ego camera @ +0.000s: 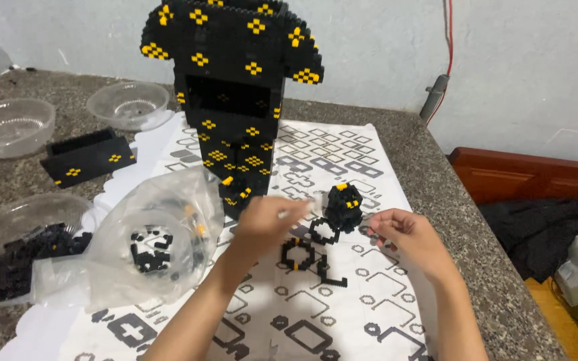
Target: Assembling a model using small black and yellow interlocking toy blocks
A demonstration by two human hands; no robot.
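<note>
A small round piece built of black bricks, with a few yellow studs, is seen on the printed instruction sheet, just in front of the tall black-and-yellow brick model. The left hand is held beside it with the fingers pinched together, apparently on a tiny pale part, though what is pinched is too blurred to tell. The right hand is curled loosely at the other side of the piece; whether anything is gripped in it cannot be told. Thin black brick outlines are laid flat on the sheet between the two hands. The round piece is judged light and rigid but easily broken apart at its joints, so it is best taken by its solid sides rather than by any projecting stud. To the left, a clear plastic bag of loose bricks and a clear bowl of black bricks are set on the stone counter, with two more clear bowls and a flat black panel farther back.
</note>
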